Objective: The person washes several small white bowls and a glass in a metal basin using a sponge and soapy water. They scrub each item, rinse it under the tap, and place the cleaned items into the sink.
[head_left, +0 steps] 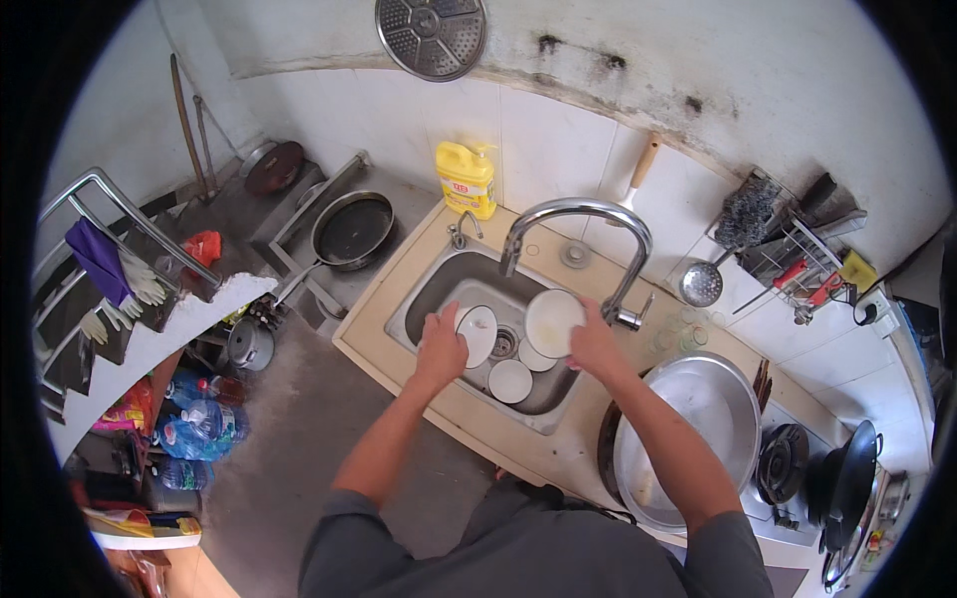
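Over the left part of the steel sink point(549, 422), my left hand point(441, 345) grips a white bowl point(478, 336) by its near side, its hollow turned to the right. My right hand point(594, 340) holds a white dish point(553, 323) by its right rim, above the sink's right part. Two more white bowls rest on the sink floor: one point(511, 381) lies near the front wall, the other point(537, 357) is partly covered by the held dish. Between the hands the drain point(505, 342) shows. The chrome faucet point(576, 205) arches over the sink behind them.
A yellow detergent jug point(467, 183) stands behind the sink's left corner. To the right, a large aluminium basin point(691, 441) sits under my right forearm, near several glasses point(684, 333). A frying pan point(353, 230) lies to the left. A skimmer point(701, 284) hangs at the wall.
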Demonstrator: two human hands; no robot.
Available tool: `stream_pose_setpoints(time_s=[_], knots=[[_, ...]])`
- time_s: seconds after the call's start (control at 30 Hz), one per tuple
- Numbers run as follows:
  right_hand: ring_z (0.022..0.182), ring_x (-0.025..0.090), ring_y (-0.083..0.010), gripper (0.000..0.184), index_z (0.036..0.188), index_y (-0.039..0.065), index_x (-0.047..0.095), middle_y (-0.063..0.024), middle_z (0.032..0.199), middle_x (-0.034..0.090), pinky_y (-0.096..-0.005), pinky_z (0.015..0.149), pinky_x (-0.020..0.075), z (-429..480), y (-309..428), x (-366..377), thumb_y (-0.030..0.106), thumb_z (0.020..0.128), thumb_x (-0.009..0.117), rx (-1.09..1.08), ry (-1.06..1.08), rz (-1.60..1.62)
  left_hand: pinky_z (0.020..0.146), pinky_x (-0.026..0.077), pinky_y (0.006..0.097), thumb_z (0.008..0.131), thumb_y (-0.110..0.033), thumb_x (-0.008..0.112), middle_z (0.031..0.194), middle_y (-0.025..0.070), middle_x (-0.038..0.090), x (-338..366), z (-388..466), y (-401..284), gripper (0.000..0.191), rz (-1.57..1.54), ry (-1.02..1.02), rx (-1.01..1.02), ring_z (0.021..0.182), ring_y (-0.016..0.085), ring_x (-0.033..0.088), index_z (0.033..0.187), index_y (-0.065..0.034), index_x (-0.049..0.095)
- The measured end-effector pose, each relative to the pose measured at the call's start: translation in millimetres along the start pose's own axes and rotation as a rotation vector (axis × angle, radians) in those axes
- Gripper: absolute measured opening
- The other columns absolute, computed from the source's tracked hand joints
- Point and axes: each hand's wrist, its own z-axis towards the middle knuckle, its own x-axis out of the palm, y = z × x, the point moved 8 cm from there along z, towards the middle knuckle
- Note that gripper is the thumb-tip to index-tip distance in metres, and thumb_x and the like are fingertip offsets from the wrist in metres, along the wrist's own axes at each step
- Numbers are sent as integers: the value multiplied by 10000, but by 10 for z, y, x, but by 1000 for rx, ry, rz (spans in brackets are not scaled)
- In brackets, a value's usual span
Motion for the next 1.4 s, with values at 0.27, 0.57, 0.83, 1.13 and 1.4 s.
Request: stream_pose_setpoints(time_s=[0.27, 0.57, 0.83, 1.13, 1.4], knots=[[701, 705, -284, 671, 1502, 169, 357, -260, 1335, 507, -416, 591, 583, 222, 895, 1326, 145, 873, 591, -825, 148, -1007, 929, 514, 508, 885, -129, 552, 1155, 338, 582, -18, 800, 457, 346, 462, 282, -110, 1118, 496, 597, 1219, -37, 545], [806, 701, -396, 692, 1503, 162, 359, -259, 1348, 458, -468, 686, 594, 86, 738, 698, 30, 855, 564, -390, 56, -639, 934, 510, 530, 873, -108, 514, 1138, 298, 661, 245, 1214, 1042, 360, 55, 418, -216, 1131, 478, 619, 1215, -61, 615], [1044, 660, -332, 744, 1497, 131, 388, -204, 1306, 552, -411, 762, 587, -934, -152, -918, -90, 795, 497, -44, -202, 43, 1006, 465, 521, 902, -139, 516, 1226, 268, 584, 718, 1403, 1283, 436, 397, 233, -224, 1181, 444, 571, 1333, -125, 583], [751, 688, -295, 577, 1486, 25, 332, -245, 1204, 602, -381, 562, 577, -2563, -2205, -2302, 4, 913, 389, 644, -755, 161, 933, 503, 325, 779, -82, 561, 1201, 74, 664, 988, 237, -668, 607, -709, 909, 139, 1079, 168, 621, 1385, -46, 540], [1409, 365, -400, 657, 1505, 40, 349, -216, 1488, 418, -444, 1176, 301, -2204, -2846, -2459, -6, 871, 513, 514, -192, -1365, 1029, 447, 499, 886, -140, 481, 1256, 280, 586, 2276, -1452, -2891, 501, -223, 1115, 518, 1211, 436, 556, 1384, -125, 534]])
